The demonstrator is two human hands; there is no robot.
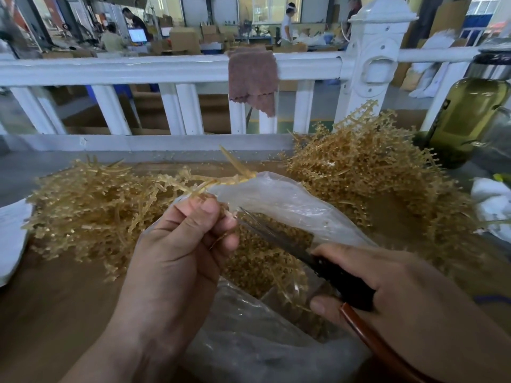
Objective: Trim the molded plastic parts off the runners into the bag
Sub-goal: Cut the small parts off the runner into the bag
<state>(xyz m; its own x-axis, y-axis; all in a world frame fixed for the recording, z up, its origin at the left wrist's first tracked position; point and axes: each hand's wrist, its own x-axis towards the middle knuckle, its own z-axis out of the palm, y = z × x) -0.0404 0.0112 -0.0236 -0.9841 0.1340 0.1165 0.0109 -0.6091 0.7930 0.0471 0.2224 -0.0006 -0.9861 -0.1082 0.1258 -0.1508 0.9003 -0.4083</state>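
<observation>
My left hand [179,244] pinches a tan plastic runner [221,179] over the mouth of a clear plastic bag [279,200]. The runner's far end sticks up and away past the bag's rim. My right hand [392,288] grips black-handled scissors [290,244], whose blades point up-left and reach the runner just beside my left fingertips. Inside the bag lies a heap of small tan trimmed parts [257,261]. A pile of tan runners [91,205] lies to the left and a second, taller pile [367,167] to the right.
A white railing [171,70] with a pinkish cloth [253,78] draped over it runs along the table's far edge. A green glass bottle [467,117] lies at the right. White material [11,239] sits at the left edge. People work in the background.
</observation>
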